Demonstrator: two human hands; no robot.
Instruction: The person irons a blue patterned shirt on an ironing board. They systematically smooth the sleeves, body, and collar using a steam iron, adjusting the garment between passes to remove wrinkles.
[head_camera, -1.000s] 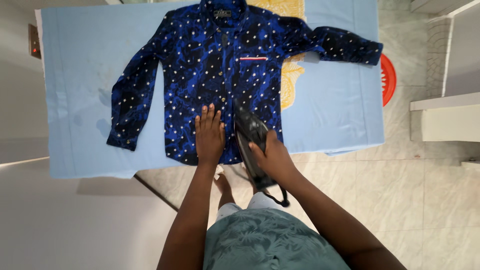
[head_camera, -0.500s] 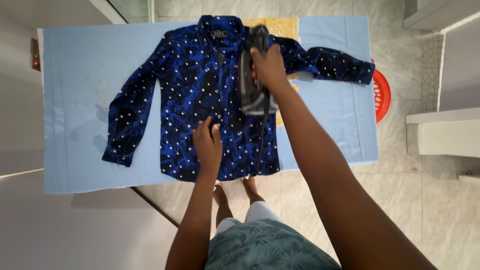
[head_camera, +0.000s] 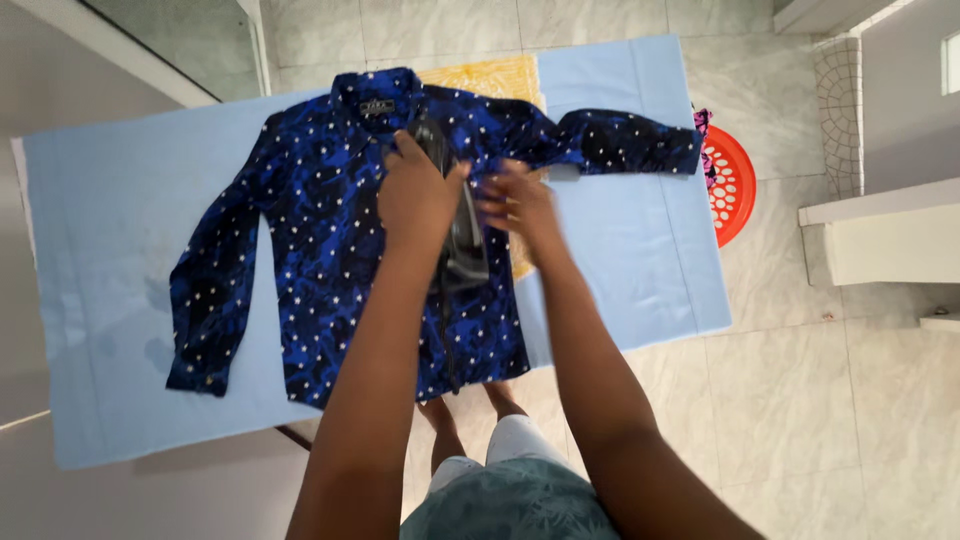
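A dark blue long-sleeved shirt (head_camera: 320, 230) with white stars lies flat, front up, on a table covered with a light blue sheet (head_camera: 100, 250). A black iron (head_camera: 462, 240) rests on the shirt's chest, just right of the button line. My left hand (head_camera: 415, 195) is closed over the iron's handle. Beside the iron, my right hand (head_camera: 520, 200) lies on the shirt near the pocket, fingers apart and holding nothing; it is blurred. The iron's cord (head_camera: 447, 345) hangs down over the shirt's lower front.
A yellow patterned cloth (head_camera: 490, 78) lies under the shirt near the collar. A red plastic basket (head_camera: 735, 185) stands on the tiled floor beyond the table's right end. A white ledge (head_camera: 880, 240) is further right. My bare feet (head_camera: 470, 400) stand at the table's near edge.
The iron went up the shirt front in my right hand, and my left hand has now come up from the hem and taken it. My right hand has let go. The view has shifted.
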